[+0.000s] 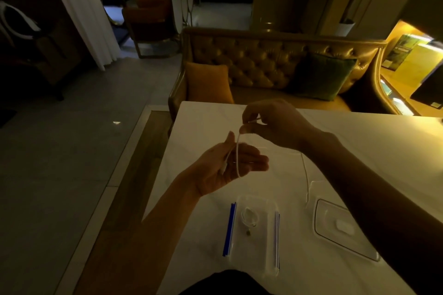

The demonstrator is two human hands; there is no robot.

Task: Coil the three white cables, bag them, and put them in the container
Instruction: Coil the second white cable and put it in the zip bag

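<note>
the left hand lies palm up, the cable looped over it; the right hand pinches the cable just above, its slack trailing toward the table's right edge.

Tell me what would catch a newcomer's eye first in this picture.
Two bare hands raised over the white table: the left hand, palm up, and the right hand pinch a thin white cable between them. Near the front edge, a clear zip bag holds a coiled cable, beside a clear container.
</note>
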